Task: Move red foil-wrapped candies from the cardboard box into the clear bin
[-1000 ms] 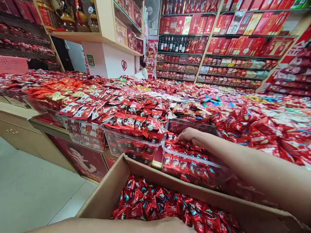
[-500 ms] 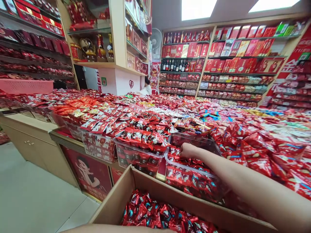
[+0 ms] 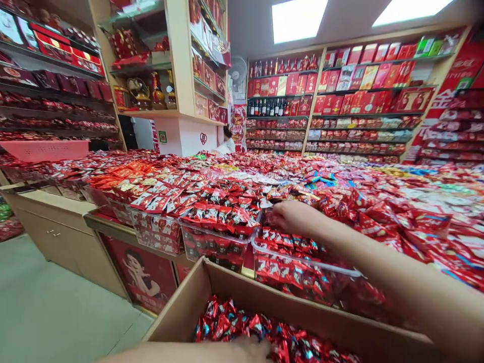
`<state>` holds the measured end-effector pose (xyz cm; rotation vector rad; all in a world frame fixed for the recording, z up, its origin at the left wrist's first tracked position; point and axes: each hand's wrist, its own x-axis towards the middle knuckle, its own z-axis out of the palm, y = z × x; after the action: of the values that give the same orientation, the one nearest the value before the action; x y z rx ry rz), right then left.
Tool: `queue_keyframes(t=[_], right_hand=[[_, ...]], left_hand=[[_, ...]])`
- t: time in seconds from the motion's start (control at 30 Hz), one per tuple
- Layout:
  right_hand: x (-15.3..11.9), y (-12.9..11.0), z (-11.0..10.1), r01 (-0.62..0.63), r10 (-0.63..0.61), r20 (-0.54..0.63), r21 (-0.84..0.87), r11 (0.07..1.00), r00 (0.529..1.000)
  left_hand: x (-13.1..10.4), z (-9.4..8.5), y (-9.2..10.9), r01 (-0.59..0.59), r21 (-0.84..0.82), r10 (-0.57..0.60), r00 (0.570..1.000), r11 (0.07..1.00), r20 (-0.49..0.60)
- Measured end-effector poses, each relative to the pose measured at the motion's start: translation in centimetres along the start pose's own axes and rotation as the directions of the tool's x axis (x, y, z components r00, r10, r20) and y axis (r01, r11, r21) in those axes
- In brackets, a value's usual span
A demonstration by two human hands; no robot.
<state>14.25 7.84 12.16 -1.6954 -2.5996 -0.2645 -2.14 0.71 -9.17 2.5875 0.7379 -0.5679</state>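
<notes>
My right hand [image 3: 293, 217] is above the back of a clear plastic bin [image 3: 302, 262] of red-wrapped candies [image 3: 280, 244]; its fingers curl down, and what they hold, if anything, is hidden. Low in the view, my left hand [image 3: 251, 348] lies blurred among red and blue wrapped candies [image 3: 223, 320] inside an open cardboard box [image 3: 264, 292]. Its fingers cannot be made out. The box stands in front of the bin.
More clear bins [image 3: 214, 247] heaped with wrapped sweets line the counter. A pink basket [image 3: 45, 151] sits at the far left. Stocked shelves [image 3: 280, 93] line the back wall, and a person [image 3: 226, 143] is behind the counter.
My right hand has risen from the candies toward the back of the bin. My left hand has come into view in the box. The camera view has tilted up slightly.
</notes>
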Motion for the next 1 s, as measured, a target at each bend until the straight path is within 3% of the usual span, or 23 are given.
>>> queue_keyframes(t=[0.1,0.2,0.27,0.37,0.47,0.63,0.83,1.0], right_hand=[[-5.5,-2.7,-1.0,0.208,-0.191,-0.140,0.118,0.971,0.971],[-10.9,-4.7,2.6,0.352,-0.350,-0.056,0.269,0.897,0.935],[-13.6,-5.1,7.3,0.287,-0.341,0.083,0.377,0.880,0.936],[-15.6,-4.5,14.9,0.009,-0.206,0.315,0.529,0.848,0.926],[-15.6,-3.6,19.3,-0.101,-0.176,0.413,0.566,0.818,0.893],[-15.1,-3.8,19.4,-0.085,-0.245,0.420,0.628,0.774,0.874],[-16.0,-6.1,19.4,-0.185,-0.114,0.427,0.597,0.781,0.897],[-15.6,-6.3,19.4,-0.234,-0.104,0.417,0.681,0.694,0.903]], left_hand=[[-0.5,0.2,1.1,-0.037,0.022,0.036,0.998,0.999,0.046],[-0.5,0.1,1.8,-0.041,0.047,0.032,0.984,0.998,0.175],[-0.5,0.1,2.0,-0.048,0.006,0.045,0.980,0.999,0.195],[-0.4,0.2,2.5,0.006,-0.205,0.026,0.988,0.979,0.155],[0.0,0.6,3.0,0.064,-0.369,-0.026,0.994,0.927,0.106],[1.4,1.2,2.5,0.170,-0.506,-0.129,0.985,0.846,0.115],[2.3,1.8,2.1,0.256,-0.651,-0.178,0.967,0.715,0.184],[2.0,1.2,2.4,0.263,-0.712,-0.167,0.965,0.651,0.203]])
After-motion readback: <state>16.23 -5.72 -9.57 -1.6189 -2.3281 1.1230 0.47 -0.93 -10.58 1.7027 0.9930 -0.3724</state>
